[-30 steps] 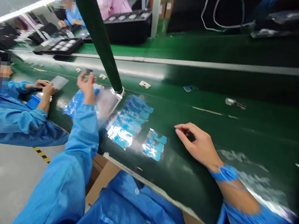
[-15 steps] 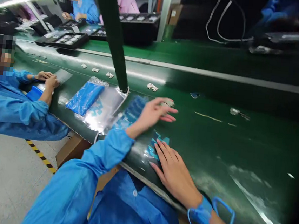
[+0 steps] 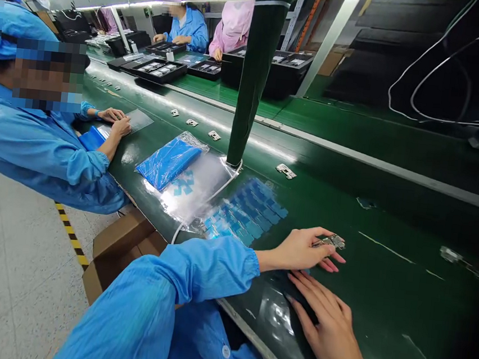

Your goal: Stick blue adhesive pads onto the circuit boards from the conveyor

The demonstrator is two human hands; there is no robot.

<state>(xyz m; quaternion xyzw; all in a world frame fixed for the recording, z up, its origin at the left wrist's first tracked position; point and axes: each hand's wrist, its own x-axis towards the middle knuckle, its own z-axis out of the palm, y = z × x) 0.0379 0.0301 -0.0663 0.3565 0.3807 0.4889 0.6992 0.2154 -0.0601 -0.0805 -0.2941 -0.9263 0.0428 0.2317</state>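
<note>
My left hand (image 3: 303,249) holds a small silver metal part (image 3: 332,242) between thumb and fingers, just above the green bench. Nearer to me, my right hand (image 3: 332,318) lies with its fingers stretched out on the bench surface, its fingertips close below my left hand. A sliver of blue shows by those fingertips, mostly covered. Beside the right thumb lies a clear film (image 3: 281,319) with glare on it. Left of my hands is a sheet of blue stickers (image 3: 249,208) in rows.
A dark green post (image 3: 257,79) stands on the bench. A bagged blue pack (image 3: 168,164) lies on a clear sheet (image 3: 205,182). Several metal parts, one a silver piece (image 3: 286,171), line the strip beyond. A co-worker's hands (image 3: 118,122) work at left; a cardboard box (image 3: 127,247) sits below.
The view has swung left, so the bench appears farther right. My left hand has moved right and nearer to my right hand, with the metal part in it. The right hand stays flat.
</note>
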